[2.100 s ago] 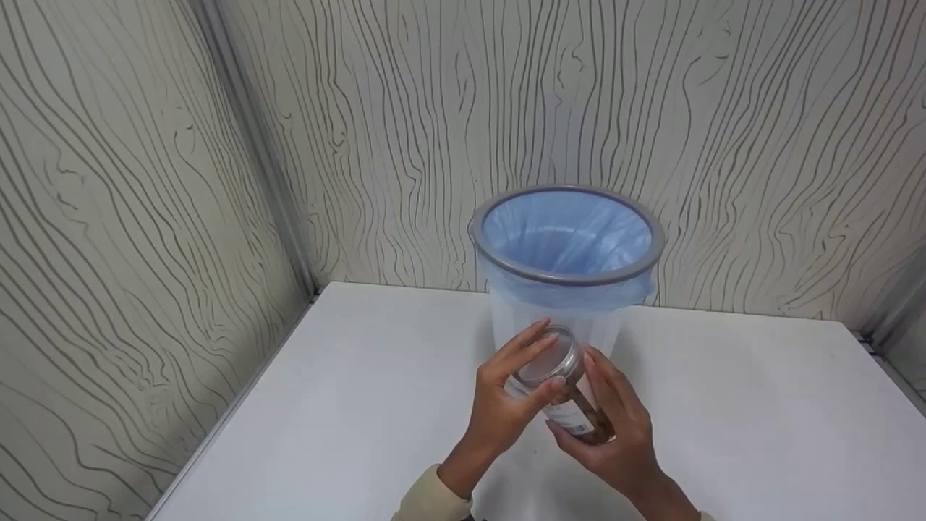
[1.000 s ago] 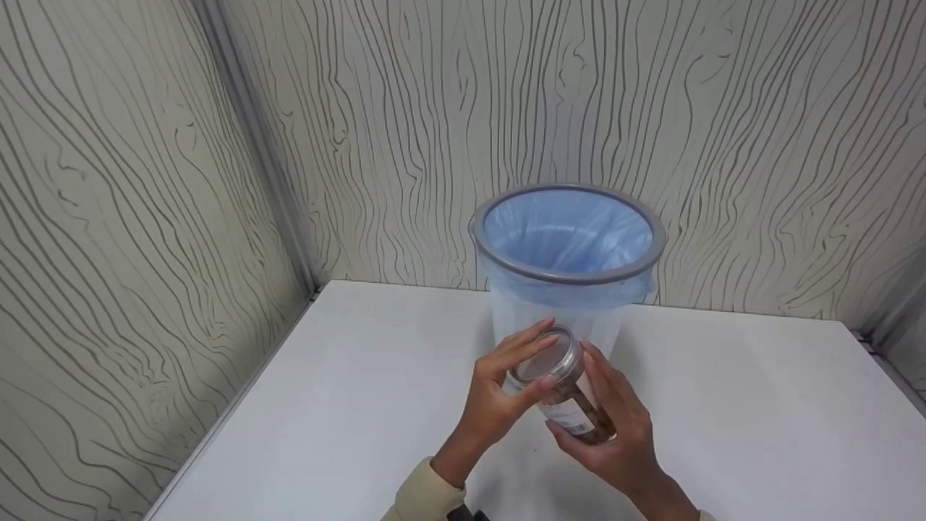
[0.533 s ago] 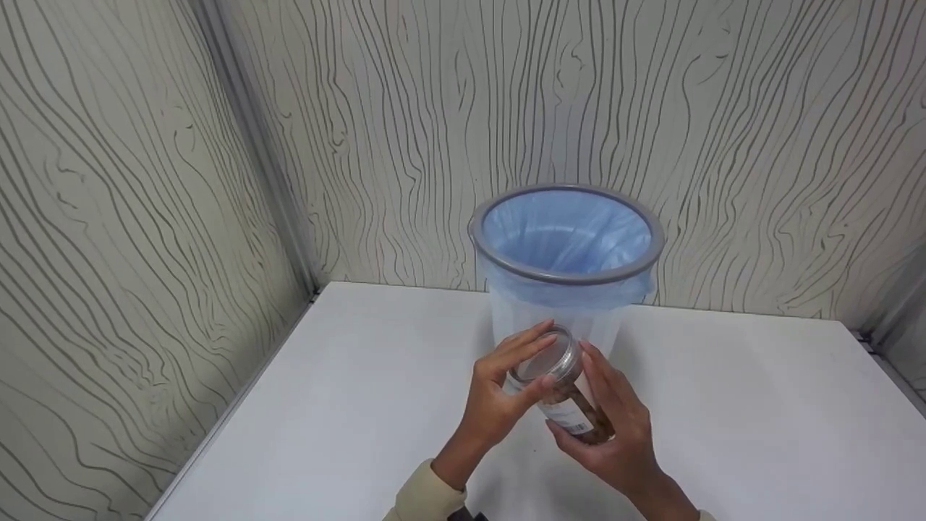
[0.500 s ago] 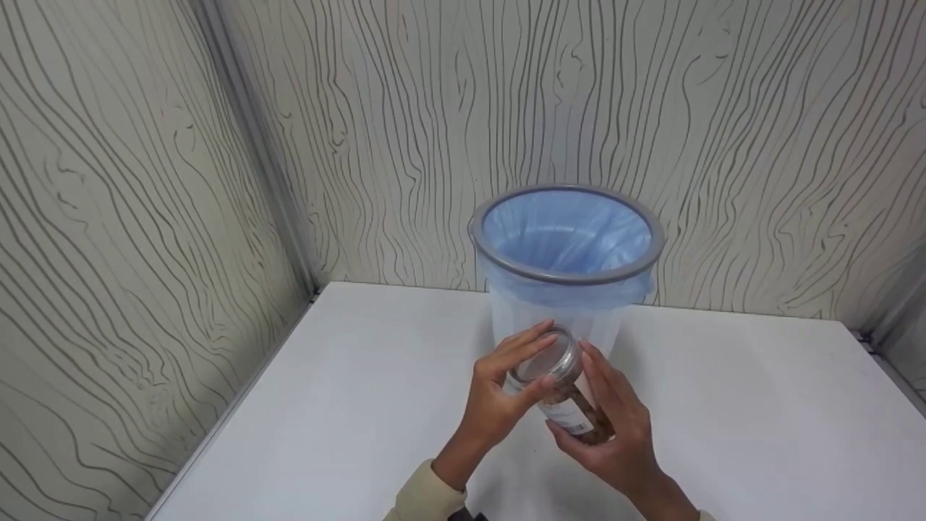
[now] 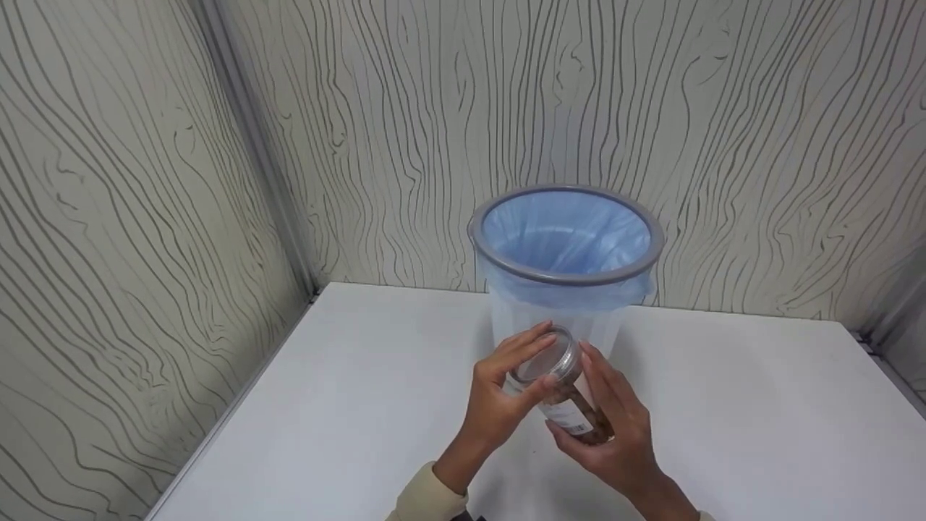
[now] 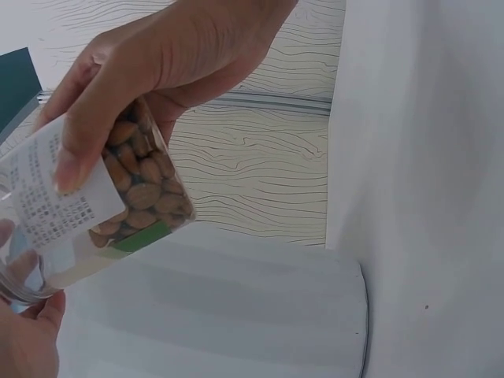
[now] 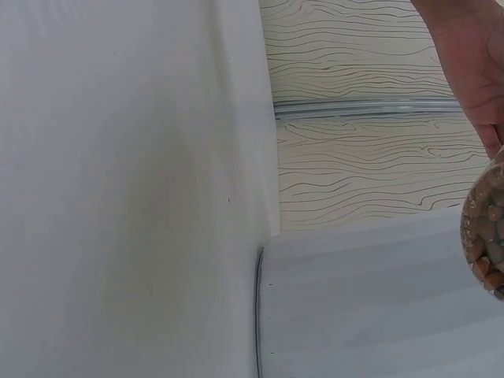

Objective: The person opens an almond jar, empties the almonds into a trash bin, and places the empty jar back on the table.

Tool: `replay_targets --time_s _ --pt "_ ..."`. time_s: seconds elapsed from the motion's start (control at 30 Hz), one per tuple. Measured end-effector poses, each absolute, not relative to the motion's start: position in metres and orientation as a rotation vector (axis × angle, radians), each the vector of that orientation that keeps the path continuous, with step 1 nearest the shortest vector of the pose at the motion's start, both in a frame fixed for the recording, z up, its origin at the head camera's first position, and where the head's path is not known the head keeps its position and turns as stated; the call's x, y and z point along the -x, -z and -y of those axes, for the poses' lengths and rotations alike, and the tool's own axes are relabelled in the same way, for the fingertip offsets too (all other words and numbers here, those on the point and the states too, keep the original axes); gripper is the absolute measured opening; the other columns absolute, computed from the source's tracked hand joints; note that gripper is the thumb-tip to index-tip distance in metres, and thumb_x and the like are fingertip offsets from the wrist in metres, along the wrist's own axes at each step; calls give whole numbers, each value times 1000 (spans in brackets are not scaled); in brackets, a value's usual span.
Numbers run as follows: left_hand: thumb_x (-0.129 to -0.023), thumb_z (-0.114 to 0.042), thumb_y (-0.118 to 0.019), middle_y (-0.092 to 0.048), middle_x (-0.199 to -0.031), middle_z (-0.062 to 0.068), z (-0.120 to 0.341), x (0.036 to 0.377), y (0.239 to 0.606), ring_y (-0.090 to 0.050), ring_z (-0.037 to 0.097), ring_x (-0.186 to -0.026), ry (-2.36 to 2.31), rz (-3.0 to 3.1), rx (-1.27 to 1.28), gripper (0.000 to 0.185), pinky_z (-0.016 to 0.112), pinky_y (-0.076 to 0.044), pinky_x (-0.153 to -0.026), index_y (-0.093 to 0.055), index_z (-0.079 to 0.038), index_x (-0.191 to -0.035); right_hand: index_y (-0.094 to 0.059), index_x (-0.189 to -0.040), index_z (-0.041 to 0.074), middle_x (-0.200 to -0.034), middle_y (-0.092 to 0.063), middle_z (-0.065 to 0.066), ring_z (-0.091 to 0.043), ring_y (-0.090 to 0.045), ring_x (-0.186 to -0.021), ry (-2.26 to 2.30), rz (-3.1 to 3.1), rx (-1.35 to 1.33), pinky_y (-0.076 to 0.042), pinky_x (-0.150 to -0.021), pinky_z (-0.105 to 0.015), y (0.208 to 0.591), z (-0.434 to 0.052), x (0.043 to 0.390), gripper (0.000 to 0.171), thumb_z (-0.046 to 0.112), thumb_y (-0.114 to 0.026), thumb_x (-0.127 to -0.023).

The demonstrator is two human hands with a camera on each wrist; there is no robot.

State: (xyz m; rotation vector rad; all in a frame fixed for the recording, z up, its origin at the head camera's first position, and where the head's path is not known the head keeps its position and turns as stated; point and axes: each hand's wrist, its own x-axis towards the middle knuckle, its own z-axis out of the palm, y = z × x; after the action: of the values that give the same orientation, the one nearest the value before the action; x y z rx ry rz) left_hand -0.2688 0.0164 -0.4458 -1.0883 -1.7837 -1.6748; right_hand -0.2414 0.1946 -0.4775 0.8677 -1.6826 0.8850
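Note:
A clear plastic jar of almonds is held tilted in front of the bin, its lid end up and to the left. My right hand grips the jar's body, thumb below and fingers along the far side. Round the clear lid curls my left hand, thumb on the near rim and fingers over the top. The left wrist view shows the almonds lying toward the jar's base, beside a white printed label. Only the jar's round base shows in the right wrist view.
A bin with a grey rim and a blue liner stands right behind the jar on the white table. Wood-grain panels rise at the back and on the left.
Since the oldest frame my left hand and thumb have shifted slightly left on the lid, and more of the almonds shows beneath it. Both hands keep hold; the last second shows hardly any movement.

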Motion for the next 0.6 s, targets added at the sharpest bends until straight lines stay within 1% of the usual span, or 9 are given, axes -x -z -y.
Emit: replay_targets --time_s 0.13,0.4,0.6 --pt "-94 -14 -71 -57 -147 5 -17 267 445 -52 25 -136 1681 1790 1076 41 48 -46 -107 -67 -11 -135 -53 -134 -16 -136 -54 -35 -26 -55 -132 -880 1683 -867 -42 -107 -29 478 -194 242 78 38 -80 -85" --pt "-93 -13 -72 -58 -146 4 -18 266 443 -53 24 -136 1687 1804 1046 41 47 -46 -106 -68 -12 -134 -53 -134 -16 -136 -55 -35 -25 -55 -133 -870 1682 -863 -43 -106 -29 475 -194 241 78 39 -80 -86" --pt "-92 -10 -73 -59 -145 5 -18 265 444 -54 26 -134 1716 1796 1028 41 46 -47 -105 -68 -10 -133 -53 -133 -18 -133 -55 -36 -26 -56 -131 -871 1665 -873 -42 -108 -28 472 -192 239 78 37 -81 -85"
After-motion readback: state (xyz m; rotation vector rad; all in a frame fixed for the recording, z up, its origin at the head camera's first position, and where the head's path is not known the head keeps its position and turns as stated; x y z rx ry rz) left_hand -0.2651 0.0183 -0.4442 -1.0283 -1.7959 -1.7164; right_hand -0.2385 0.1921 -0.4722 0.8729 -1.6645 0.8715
